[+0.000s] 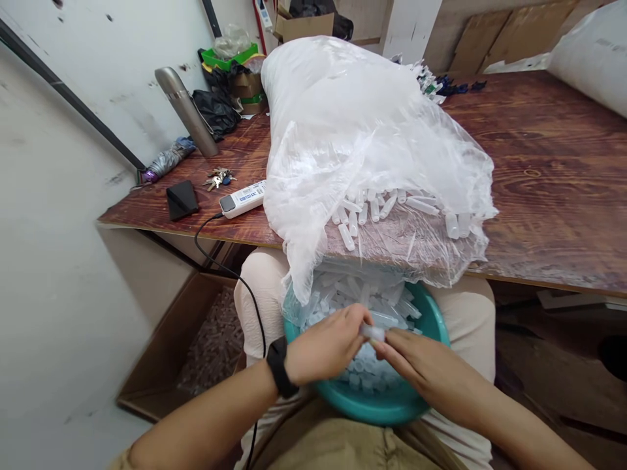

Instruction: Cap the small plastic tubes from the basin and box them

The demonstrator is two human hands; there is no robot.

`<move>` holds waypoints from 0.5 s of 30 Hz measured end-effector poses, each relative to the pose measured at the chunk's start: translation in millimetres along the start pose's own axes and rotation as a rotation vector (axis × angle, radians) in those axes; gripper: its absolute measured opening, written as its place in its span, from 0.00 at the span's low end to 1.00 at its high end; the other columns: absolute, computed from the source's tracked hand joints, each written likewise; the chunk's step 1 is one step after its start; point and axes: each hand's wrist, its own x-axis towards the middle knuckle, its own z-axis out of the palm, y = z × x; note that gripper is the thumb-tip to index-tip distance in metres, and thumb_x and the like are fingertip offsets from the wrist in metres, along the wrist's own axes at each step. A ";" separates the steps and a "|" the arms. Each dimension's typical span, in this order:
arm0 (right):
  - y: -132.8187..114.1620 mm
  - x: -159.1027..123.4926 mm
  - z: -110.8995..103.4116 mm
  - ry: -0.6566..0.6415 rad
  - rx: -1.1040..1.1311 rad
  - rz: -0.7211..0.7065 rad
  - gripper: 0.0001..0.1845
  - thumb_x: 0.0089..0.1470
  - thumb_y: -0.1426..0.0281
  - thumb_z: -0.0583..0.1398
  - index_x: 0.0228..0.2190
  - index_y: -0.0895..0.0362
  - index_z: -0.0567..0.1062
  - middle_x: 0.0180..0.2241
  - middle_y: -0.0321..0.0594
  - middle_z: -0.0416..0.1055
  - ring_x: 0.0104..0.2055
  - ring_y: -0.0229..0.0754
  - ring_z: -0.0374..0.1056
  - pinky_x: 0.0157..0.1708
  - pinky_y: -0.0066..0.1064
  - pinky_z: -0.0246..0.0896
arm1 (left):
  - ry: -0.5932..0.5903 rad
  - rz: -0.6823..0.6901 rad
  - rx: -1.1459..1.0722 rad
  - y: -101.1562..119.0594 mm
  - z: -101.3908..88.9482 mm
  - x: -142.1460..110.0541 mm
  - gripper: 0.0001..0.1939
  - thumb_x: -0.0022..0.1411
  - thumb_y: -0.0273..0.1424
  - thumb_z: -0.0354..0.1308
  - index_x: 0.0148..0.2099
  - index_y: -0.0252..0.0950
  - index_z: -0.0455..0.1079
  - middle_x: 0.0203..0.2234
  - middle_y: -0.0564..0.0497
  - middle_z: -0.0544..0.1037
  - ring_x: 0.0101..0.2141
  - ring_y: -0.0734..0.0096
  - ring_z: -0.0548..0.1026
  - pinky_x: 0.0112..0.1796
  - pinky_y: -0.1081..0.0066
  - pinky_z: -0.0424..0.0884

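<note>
My left hand (337, 343), with a black band on its wrist, is closed around one end of a small translucent plastic tube (373, 332). The fingers of my right hand (409, 359) pinch the tube's other end. Both hands are above a teal basin (377, 411) resting on my lap. Many small whitish plastic pieces (369, 375) fill the basin. Beyond the hands, a large clear plastic bag (343, 111) lies on the table, its mouth hanging over the front edge. Loose translucent tubes (375, 207) show at the bag's opening.
A white power strip (245, 198) with a black cable, keys (219, 178), a black wallet-like item (181, 200) and a metal flask (187, 111) are on the wooden table (533, 170) at left. A cardboard box (161, 365) of small pieces stands on the floor.
</note>
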 end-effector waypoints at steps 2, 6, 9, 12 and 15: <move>2.0 10.0 1.8 -0.080 -0.107 0.014 0.09 0.67 0.64 0.55 0.40 0.54 0.74 0.40 0.43 0.76 0.43 0.50 0.74 0.43 0.39 0.66 | 0.011 -0.116 0.075 -3.2 -2.8 17.8 0.12 0.73 0.32 0.49 0.55 0.32 0.60 0.47 0.41 0.78 0.48 0.62 0.78 0.46 0.68 0.72; -3.4 25.5 16.1 -0.193 -0.172 -0.014 0.16 0.53 0.79 0.63 0.45 0.58 0.75 0.46 0.49 0.76 0.47 0.53 0.74 0.44 0.38 0.66 | 0.043 -0.236 0.184 -5.1 -2.1 53.4 0.27 0.69 0.47 0.52 0.55 0.26 0.61 0.41 0.32 0.80 0.43 0.44 0.80 0.41 0.56 0.74; -11.1 32.0 27.3 -0.233 -0.199 -0.003 0.18 0.53 0.85 0.58 0.44 0.62 0.76 0.44 0.53 0.75 0.43 0.53 0.76 0.39 0.36 0.65 | 0.009 -0.243 0.236 -6.3 0.1 70.4 0.21 0.69 0.42 0.54 0.51 0.26 0.66 0.40 0.31 0.80 0.44 0.41 0.80 0.43 0.54 0.73; -12.9 35.5 30.6 -0.246 -0.199 0.012 0.19 0.51 0.85 0.58 0.44 0.61 0.77 0.45 0.54 0.75 0.44 0.53 0.76 0.38 0.35 0.65 | -0.036 -0.220 0.241 -9.5 -0.7 73.1 0.12 0.68 0.34 0.55 0.47 0.30 0.70 0.41 0.33 0.80 0.46 0.42 0.79 0.44 0.55 0.72; -7.3 36.8 26.8 -0.247 -0.161 0.021 0.19 0.51 0.83 0.59 0.44 0.60 0.77 0.44 0.51 0.75 0.43 0.53 0.76 0.38 0.34 0.64 | -0.042 -0.201 0.212 -12.9 -6.5 60.4 0.13 0.69 0.36 0.54 0.47 0.32 0.70 0.47 0.34 0.78 0.48 0.43 0.77 0.45 0.56 0.71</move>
